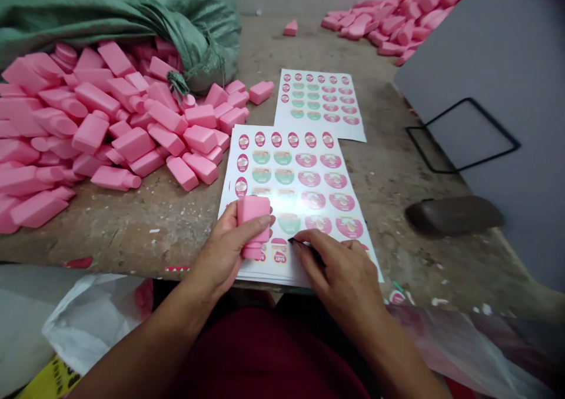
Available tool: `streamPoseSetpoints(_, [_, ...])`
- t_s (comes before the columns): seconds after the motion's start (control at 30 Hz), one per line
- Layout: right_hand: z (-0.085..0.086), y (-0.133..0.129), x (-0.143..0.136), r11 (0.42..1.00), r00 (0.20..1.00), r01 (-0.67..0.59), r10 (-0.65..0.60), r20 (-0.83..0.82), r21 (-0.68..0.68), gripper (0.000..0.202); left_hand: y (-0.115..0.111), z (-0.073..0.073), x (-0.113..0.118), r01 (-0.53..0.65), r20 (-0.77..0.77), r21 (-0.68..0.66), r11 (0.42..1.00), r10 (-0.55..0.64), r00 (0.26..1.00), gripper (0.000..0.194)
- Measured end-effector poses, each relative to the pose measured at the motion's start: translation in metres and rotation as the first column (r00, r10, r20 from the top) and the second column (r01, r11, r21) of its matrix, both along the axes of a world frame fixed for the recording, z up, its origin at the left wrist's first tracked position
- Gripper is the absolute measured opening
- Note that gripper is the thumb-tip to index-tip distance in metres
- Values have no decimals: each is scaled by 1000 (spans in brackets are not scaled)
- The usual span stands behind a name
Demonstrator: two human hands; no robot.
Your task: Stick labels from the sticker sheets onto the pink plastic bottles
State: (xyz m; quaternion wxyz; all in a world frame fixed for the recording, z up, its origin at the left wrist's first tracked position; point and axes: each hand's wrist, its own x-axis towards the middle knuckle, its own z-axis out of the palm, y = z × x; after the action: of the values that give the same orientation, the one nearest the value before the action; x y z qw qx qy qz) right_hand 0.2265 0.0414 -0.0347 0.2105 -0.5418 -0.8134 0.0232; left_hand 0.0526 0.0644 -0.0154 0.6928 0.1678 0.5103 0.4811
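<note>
- The pink bottle (253, 225) sits low in the middle of the frame, held over the near sticker sheet (304, 178). Its long side runs up and down, with the cap end pointing down toward the person.
- The left hand (225, 249) is curled around the bottle, with the fingers (258, 225) across its front.
- The right hand (342, 275) is just to the right of the bottle, resting on the sheet. Its fingers are pinched on a thin dark tool (304, 247), and the tip touches the sheet near a sticker at the bottom edge. That sticker lies between the two hands, nearer the right one.
- A second sticker sheet (320, 102) lies higher up, past the first one.
- A big pile of pink bottles (110, 128) fills the left side, spilling from a green sack (132, 10).
- More pink bottles (397, 16) lie in the upper right.
- A dark stone (454, 213) rests on the table (397, 169) at the right.
</note>
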Motion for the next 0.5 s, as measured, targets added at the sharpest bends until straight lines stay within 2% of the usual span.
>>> streamPoseSetpoints(0.5, [6,0,-5,1000,998,9,-10,59,21,24,-3,-4,-2,31,-11,48,998,-31,999,47])
